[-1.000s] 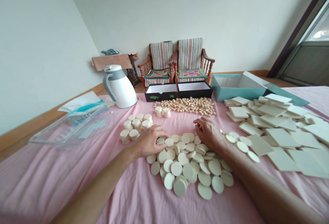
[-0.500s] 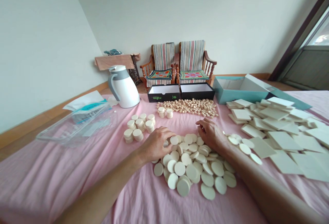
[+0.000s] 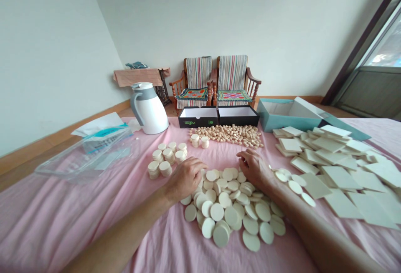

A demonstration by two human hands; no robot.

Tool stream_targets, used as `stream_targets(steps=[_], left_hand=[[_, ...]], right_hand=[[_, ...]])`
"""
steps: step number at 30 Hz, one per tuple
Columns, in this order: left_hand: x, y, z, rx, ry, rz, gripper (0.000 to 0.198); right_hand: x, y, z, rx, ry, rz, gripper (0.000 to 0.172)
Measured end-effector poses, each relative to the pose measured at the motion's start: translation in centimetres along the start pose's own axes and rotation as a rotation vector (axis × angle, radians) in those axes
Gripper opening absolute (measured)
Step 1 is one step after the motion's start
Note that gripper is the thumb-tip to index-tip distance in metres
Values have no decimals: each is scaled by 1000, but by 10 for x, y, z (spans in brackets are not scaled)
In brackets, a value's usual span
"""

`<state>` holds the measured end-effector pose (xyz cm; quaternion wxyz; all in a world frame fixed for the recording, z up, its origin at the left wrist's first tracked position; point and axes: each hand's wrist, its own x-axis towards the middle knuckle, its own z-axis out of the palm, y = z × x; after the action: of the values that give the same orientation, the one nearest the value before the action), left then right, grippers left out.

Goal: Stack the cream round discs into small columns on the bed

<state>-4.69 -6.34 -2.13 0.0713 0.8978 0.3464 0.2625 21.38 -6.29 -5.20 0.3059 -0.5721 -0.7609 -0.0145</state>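
Note:
A loose pile of cream round discs (image 3: 225, 210) lies on the pink cloth (image 3: 62, 218) in front of me. My left hand (image 3: 184, 177) rests on the pile's left edge, fingers curled down and closed over discs. My right hand (image 3: 255, 166) sits at the pile's far right edge, fingers bent together; what they hold is hidden. Neat short stacks of the same discs (image 3: 166, 160) stand just left of my left hand. Two smaller stacks (image 3: 200, 140) stand farther back.
Small tan pellets (image 3: 232, 133) are spread before two open black boxes (image 3: 219, 116). Cream square tiles (image 3: 328, 164) cover the right side, behind them a teal box (image 3: 282, 114). A white jug (image 3: 149, 108) and a clear plastic tray (image 3: 81, 156) are at left. Two chairs (image 3: 219, 81) stand beyond.
My left hand has slid slightly right and closed further over discs at the pile's edge. My right hand has barely moved. The view has tilted a little.

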Motion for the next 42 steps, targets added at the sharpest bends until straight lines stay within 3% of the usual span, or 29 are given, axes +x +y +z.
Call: stream_targets(steps=[4, 8, 10, 14, 22, 28, 34, 38, 42], left_hand=[[-4, -11, -2, 119, 59, 64, 24], [-7, -16, -3, 126, 65, 88, 25], [-8, -15, -2, 102, 64, 93, 24], [-9, -15, 1, 48, 53, 72, 24], [-8, -21, 8, -112, 80, -37, 24], [-7, -21, 9, -103, 82, -61, 24], [-6, -21, 11, -112, 112, -74, 23], [-6, -20, 10, -103, 113, -64, 24], [-7, -23, 11, -84, 110, -54, 25]], right_hand=[[2, -6, -7, 50, 35, 6, 25], [4, -38, -21, 261, 37, -54, 23], [4, -60, -25, 356, -95, -143, 23], [11, -91, -23, 279, -338, -246, 28], [36, -98, -22, 76, -593, -314, 32], [38, -85, -11, 113, -514, -360, 26], [79, -61, 8, -96, -260, -75, 23], [104, -55, 25, -189, -330, -42, 21], [110, -56, 37, -192, -348, -40, 19]])
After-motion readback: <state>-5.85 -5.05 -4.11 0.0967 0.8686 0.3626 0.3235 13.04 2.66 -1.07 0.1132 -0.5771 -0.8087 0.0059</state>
